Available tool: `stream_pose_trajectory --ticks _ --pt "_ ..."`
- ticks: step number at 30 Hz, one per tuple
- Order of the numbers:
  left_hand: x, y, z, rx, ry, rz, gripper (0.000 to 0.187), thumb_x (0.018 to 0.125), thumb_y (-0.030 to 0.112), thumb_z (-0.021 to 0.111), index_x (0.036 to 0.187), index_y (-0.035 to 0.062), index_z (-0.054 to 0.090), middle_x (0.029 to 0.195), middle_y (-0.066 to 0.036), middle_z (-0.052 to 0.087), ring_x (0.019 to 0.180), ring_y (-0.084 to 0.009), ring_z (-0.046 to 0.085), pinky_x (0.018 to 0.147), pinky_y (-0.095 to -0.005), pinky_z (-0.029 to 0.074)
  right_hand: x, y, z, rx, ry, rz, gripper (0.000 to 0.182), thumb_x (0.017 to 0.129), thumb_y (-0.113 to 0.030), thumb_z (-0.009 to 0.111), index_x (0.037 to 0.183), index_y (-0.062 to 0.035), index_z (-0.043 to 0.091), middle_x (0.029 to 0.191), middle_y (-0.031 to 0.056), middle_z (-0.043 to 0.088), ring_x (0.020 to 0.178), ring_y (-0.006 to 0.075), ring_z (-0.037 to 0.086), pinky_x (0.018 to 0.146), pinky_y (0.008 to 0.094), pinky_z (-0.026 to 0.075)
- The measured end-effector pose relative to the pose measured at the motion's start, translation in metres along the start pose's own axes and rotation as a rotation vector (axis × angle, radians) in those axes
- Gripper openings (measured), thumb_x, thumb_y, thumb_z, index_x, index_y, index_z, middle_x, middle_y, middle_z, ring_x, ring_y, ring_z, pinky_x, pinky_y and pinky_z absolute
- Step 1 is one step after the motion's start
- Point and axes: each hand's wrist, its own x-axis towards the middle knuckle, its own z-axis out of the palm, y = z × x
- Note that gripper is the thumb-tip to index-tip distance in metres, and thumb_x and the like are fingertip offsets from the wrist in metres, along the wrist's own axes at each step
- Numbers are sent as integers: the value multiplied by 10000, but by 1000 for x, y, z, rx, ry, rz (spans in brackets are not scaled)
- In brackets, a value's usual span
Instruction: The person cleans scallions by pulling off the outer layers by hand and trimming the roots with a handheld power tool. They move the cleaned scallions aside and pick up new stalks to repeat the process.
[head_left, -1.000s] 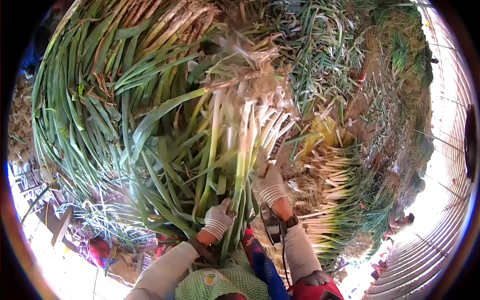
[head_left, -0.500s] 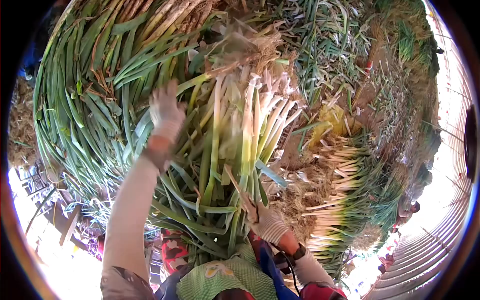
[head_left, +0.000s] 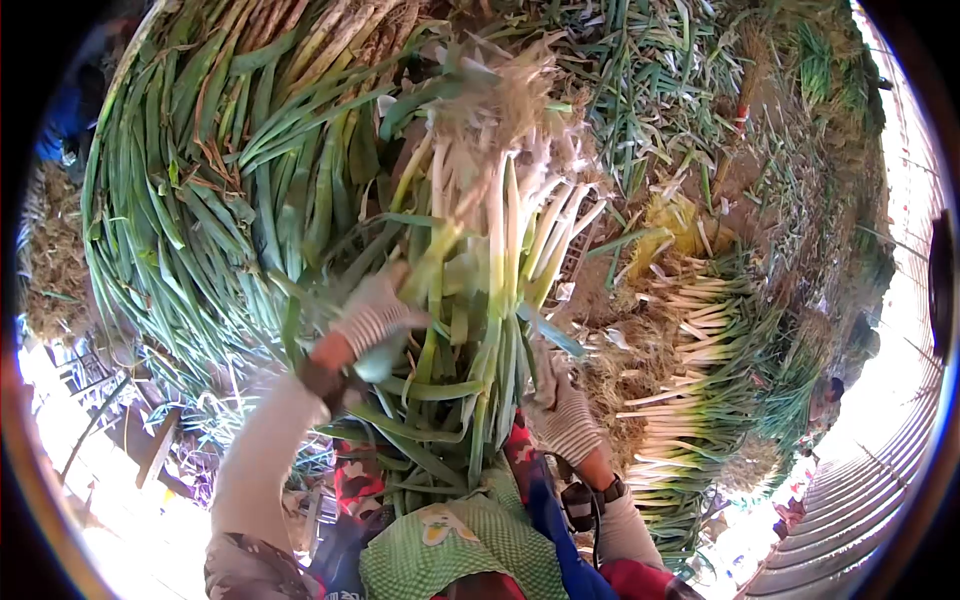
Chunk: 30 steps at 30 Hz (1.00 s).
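My left hand [head_left: 375,312], in a striped work glove, is closed around a long green onion [head_left: 438,258], blurred by motion, its root end slanting up to the right. Under it lies a bundle of green onions [head_left: 497,240], white ends and roots away from me, leaves across my lap. My right hand [head_left: 563,408], also gloved, is beside the leaves at the bundle's right edge. Its fingers look curled, but blur hides what they hold.
A big heap of untrimmed green onions [head_left: 190,200] fills the left. To the right, a row of cleaned green onions [head_left: 700,390] lies beside loose roots and peelings [head_left: 615,370]. A yellow bag [head_left: 668,225] and leaf scraps [head_left: 650,80] lie beyond. A person [head_left: 830,390] is at the far right.
My left hand has come from the heap down and right toward the bundle, bringing a green onion. My right hand has moved slightly right and up; the thin brownish piece seen in it no longer shows.
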Motion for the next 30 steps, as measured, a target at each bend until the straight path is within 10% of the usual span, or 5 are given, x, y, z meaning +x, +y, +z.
stream_pose_trajectory --ticks 1,8,14,19,30 --pt "-20 7 16 -99 -39 -20 815 544 364 872 1177 -14 525 1001 -162 646 931 -273 618 872 -347 478 -7 -21 -5 42 -96 48 529 783 -202 715 1163 55 452 834 165 609 731 265 594 672 350 494" --pt "-53 10 126 -74 172 -202 663 670 306 789 1205 59 485 896 -229 658 852 -396 640 740 -446 516 -23 -54 18 -435 -336 212 587 755 -340 732 1109 33 451 837 268 621 798 413 620 713 449 493" --pt "-55 -25 147 -830 254 11 560 713 231 745 1194 49 523 989 -226 644 905 -384 628 770 -424 510 -40 -20 28 -398 -302 98 602 743 -342 728 1109 49 452 837 251 626 814 414 625 695 433 505" --pt "-69 18 99 44 280 -60 369 753 178 685 1073 54 551 953 -207 652 852 -377 634 721 -443 502 -21 -54 21 -286 -305 191 507 766 -324 697 1032 39 465 844 250 632 784 421 629 677 449 516" --pt "-70 -21 121 -770 189 -13 780 619 -83 708 1329 45 409 1062 -177 641 934 -272 632 775 -336 523 -47 -54 23 -239 -252 136 519 759 -292 719 1048 53 461 860 260 607 828 440 602 720 460 496"
